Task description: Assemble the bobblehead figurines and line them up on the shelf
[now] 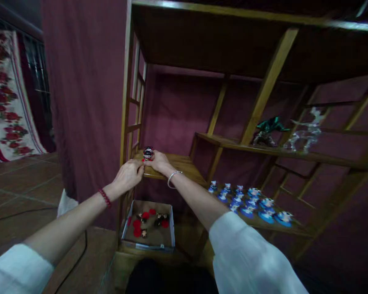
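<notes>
A small black and white figurine [147, 153] with a red base stands near the left end of the wooden shelf [184, 164]. My right hand [160, 161], with a silver bracelet at the wrist, has its fingers closed on the figurine from the right. At the shelf's front left corner is my left hand [129, 174], a red bracelet on its wrist. Its fingers are bent together at the shelf edge, close to the right hand; what they hold, if anything, is hidden. Below sits an open box [149, 241] with several small dark figures and red pieces inside.
Several blue and white figurines [248, 207] stand on a lower shelf at the right. Above them, a dark green ornament [267, 131] and a clear deer figure [305, 132] share a shelf. Wooden posts divide the unit. A black cable [79, 259] lies on the floor at left.
</notes>
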### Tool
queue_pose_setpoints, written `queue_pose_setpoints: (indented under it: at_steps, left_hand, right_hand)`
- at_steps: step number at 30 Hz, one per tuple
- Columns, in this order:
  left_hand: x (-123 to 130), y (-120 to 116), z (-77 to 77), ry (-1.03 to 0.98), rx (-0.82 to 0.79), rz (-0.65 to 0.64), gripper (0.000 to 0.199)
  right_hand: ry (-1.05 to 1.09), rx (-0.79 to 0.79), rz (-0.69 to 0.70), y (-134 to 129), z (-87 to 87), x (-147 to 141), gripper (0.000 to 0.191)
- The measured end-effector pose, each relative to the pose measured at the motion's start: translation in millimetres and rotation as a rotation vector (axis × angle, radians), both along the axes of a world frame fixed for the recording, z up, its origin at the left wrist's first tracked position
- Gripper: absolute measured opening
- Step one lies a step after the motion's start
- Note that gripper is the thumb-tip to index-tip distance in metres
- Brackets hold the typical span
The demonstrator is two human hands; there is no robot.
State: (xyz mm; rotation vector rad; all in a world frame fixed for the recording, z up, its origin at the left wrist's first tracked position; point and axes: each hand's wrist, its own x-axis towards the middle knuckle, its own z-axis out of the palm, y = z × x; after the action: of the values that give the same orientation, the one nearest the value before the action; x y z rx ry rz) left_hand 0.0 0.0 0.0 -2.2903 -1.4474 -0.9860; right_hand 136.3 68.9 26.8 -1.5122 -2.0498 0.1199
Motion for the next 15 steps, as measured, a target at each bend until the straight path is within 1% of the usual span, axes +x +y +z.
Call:
queue_pose_setpoints:
  at_steps: [6,10,15]
  left_hand:
    - [1.5,-0.3,0.7,-0.013,0.008,-0.010,0.030]
    - [1.3,1.9,-1.6,-0.019,0.031,-0.021,0.028]
    - [2.4,-1.2,-8.8,-0.102,0.139,-0.094,0.025]
  right_hand:
    - [0.057,-0.010,0.058,-1.8,-2.9,2.1,0.042]
    - [0.108,-0.033,0.086,-3.7,-2.8,3.3,0.044]
    - [0.182,-0.073,0.080,-7.1,-4.7,6.3,0.051]
